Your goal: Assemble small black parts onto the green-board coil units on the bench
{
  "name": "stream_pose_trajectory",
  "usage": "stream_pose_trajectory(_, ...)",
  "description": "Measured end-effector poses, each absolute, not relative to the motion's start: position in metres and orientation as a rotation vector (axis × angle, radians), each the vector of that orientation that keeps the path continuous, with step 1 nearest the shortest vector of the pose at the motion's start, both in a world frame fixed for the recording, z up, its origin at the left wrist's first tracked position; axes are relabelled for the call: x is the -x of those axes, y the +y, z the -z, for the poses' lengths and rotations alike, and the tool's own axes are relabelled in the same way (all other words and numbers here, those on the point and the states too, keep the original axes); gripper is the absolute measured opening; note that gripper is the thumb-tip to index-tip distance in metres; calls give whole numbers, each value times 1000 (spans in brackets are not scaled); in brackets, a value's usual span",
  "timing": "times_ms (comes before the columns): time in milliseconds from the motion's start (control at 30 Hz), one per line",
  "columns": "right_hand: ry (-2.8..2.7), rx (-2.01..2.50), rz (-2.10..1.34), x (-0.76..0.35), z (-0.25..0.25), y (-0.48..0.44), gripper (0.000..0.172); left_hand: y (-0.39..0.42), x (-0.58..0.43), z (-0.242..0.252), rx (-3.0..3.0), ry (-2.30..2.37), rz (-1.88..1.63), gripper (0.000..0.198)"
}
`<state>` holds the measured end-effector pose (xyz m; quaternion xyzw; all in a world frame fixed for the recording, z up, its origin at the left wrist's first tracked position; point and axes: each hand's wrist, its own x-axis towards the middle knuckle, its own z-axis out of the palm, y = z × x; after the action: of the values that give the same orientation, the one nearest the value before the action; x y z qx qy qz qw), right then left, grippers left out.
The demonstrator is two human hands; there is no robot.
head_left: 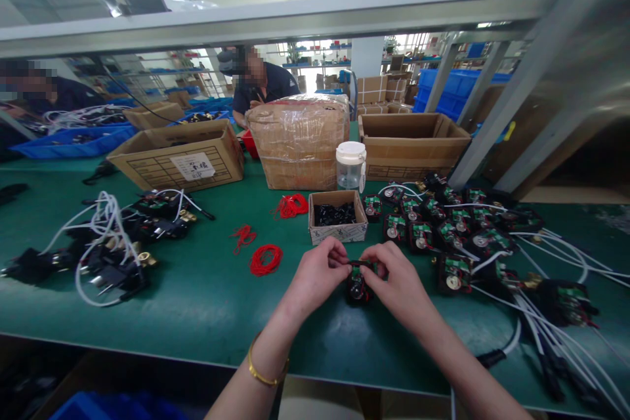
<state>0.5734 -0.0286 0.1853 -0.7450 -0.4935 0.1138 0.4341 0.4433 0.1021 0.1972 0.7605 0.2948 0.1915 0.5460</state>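
Hands meet over a small black module (pixel 357 289) near the middle of the front edge of the green table (pixel 197 305). The left hand (pixel 317 272) and right hand (pixel 394 279) each have thumb and fingertips pinched shut on its top, and it looks to rest on the mat. It probably handles as light and rigid, with an exposed circuit board that could be fragile, so the black housing's sides seem the safer hold. It shows a dark casing, a green board and a round part below. A small cardboard box (pixel 338 218) of black parts sits just behind, red wire loops (pixel 266 260) lie toward the left, and matching modules (pixel 443 233) with white cables (pixel 551 246) spread toward the right edge.
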Motion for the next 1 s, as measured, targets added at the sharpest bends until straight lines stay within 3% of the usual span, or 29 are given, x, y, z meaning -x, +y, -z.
stream_pose_trajectory(1000, -1189, 1883, -320, -569, -185, -15, 12, 99, -443, -197, -1785, 709, -483, 14)
